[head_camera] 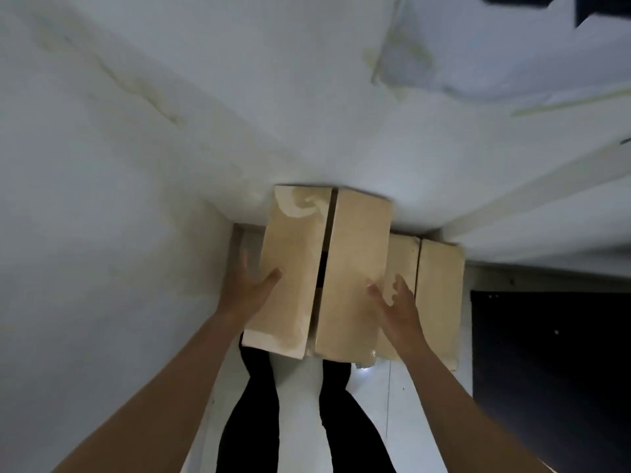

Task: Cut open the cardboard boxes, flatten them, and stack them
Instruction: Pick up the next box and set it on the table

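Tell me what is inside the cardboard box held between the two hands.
The cardboard box has two top flaps standing slightly apart. Through the gap only a dark strip shows. The flaps cover the rest, so whether anything lies inside cannot be told.

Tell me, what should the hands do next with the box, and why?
Probably draw the box back from the wall to get room for flattening: the left hand and right hand press its two sides, its top flaps stand parted, and another box sits close on its right.
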